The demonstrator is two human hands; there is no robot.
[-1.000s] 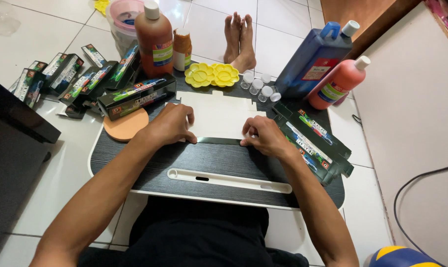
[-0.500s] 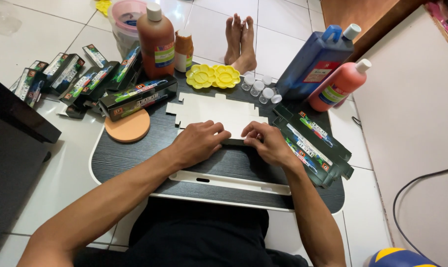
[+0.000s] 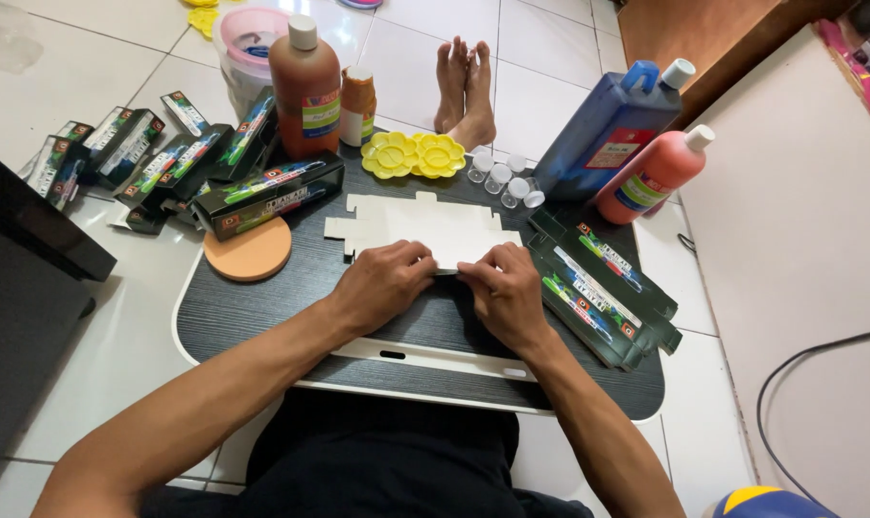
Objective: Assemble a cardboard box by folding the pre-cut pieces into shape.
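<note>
A flat white cardboard box blank (image 3: 418,223) lies unfolded on a dark wood-grain lap table (image 3: 262,307). My left hand (image 3: 382,283) and my right hand (image 3: 504,293) sit side by side at the blank's near edge, fingertips pinching and pressing its fold. Both thumbs meet near the middle of that edge. To the right lies a stack of flat dark green printed box blanks (image 3: 603,288).
Folded green boxes (image 3: 267,192) and several more (image 3: 118,153) lie at the left, beside an orange round disc (image 3: 251,251). A brown bottle (image 3: 305,86), blue bottle (image 3: 608,129), coral bottle (image 3: 651,177), yellow flower palettes (image 3: 414,155), small clear vials (image 3: 504,177) and someone's bare feet (image 3: 462,86) are beyond.
Both hands moved inward from the blank's outer corners to the middle of its near edge, and the white blank shifted slightly toward the far side of the table.
</note>
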